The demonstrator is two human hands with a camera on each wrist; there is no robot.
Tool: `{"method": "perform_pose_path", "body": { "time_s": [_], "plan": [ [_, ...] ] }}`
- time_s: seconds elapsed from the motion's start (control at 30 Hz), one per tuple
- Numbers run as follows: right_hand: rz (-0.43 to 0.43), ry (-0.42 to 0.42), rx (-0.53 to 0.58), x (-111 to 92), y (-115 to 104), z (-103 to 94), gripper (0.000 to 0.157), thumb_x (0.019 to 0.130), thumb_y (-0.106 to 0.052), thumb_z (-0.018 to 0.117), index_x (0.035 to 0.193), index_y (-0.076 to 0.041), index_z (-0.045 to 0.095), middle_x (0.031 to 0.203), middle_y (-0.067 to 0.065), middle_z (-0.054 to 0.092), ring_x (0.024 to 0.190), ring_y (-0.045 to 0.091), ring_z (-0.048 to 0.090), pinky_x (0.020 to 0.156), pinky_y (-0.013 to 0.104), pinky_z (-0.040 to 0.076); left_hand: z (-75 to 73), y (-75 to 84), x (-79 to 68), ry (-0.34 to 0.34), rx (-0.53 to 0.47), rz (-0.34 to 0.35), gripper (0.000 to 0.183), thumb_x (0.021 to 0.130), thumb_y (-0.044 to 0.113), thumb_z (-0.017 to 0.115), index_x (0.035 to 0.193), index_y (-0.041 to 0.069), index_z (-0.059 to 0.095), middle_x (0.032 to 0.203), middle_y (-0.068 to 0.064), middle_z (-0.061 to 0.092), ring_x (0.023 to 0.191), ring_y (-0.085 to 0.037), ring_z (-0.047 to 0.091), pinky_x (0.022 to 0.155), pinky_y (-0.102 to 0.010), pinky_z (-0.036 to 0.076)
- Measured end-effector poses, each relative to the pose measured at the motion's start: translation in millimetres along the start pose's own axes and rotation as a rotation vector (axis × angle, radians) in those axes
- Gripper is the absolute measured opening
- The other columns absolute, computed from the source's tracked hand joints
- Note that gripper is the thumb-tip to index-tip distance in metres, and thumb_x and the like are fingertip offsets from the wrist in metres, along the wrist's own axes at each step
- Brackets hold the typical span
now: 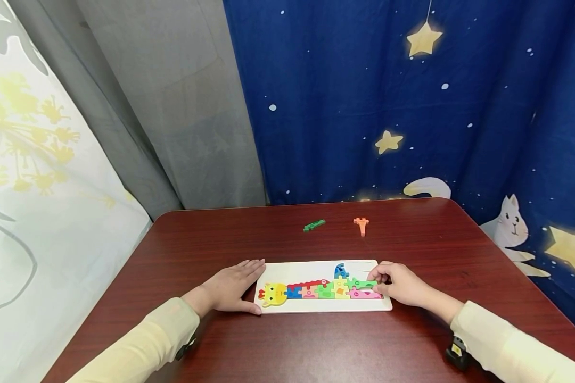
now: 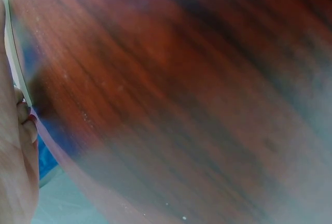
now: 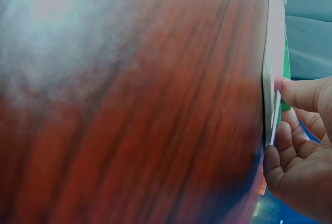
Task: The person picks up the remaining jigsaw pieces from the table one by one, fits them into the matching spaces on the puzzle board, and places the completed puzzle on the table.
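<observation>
A white puzzle board lies on the table, with a giraffe of coloured pieces partly laid in it. Its yellow head piece is at the left end and a pink piece at the right. My left hand rests at the board's left edge, fingers extended. At the right end, my right hand pinches a light green puzzle piece just above the pink one; whether it sits fully flat I cannot tell. Above the yellow body piece stands a blue piece. The right wrist view shows the thumb beside green.
Beyond the board, a dark green puzzle piece and an orange puzzle piece lie apart on the reddish-brown table. Behind the table's far edge hang a grey curtain and a blue starry curtain.
</observation>
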State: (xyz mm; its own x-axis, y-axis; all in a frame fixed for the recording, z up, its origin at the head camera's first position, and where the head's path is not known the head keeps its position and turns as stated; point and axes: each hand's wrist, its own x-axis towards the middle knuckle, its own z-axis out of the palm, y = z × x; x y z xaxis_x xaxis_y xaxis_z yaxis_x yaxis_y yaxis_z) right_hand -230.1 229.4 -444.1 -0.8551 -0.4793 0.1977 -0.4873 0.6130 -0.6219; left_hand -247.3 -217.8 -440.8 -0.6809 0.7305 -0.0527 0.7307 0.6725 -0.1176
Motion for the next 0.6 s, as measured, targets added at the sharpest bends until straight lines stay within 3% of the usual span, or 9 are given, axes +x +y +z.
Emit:
{"method": "perform_pose_path", "body": {
  "time_s": [0.6],
  "plan": [
    [0.041, -0.048, 0.049, 2.3, 0.6, -1.3, 0.013, 0.081, -0.007, 0.076, 0.093, -0.010, 0.071, 0.077, -0.005, 0.055, 0.074, 0.011, 0.049, 0.064, 0.024, 0.042, 3.2, -1.8, 1.1, -0.015, 0.003, -0.017, 0.112, 0.078, 0.087, 0.032, 0.154, 0.005, 0.024, 0.159, -0.010, 0.022, 0.145, -0.023, 0.021, 0.116, -0.036, 0.019]
  ]
}}
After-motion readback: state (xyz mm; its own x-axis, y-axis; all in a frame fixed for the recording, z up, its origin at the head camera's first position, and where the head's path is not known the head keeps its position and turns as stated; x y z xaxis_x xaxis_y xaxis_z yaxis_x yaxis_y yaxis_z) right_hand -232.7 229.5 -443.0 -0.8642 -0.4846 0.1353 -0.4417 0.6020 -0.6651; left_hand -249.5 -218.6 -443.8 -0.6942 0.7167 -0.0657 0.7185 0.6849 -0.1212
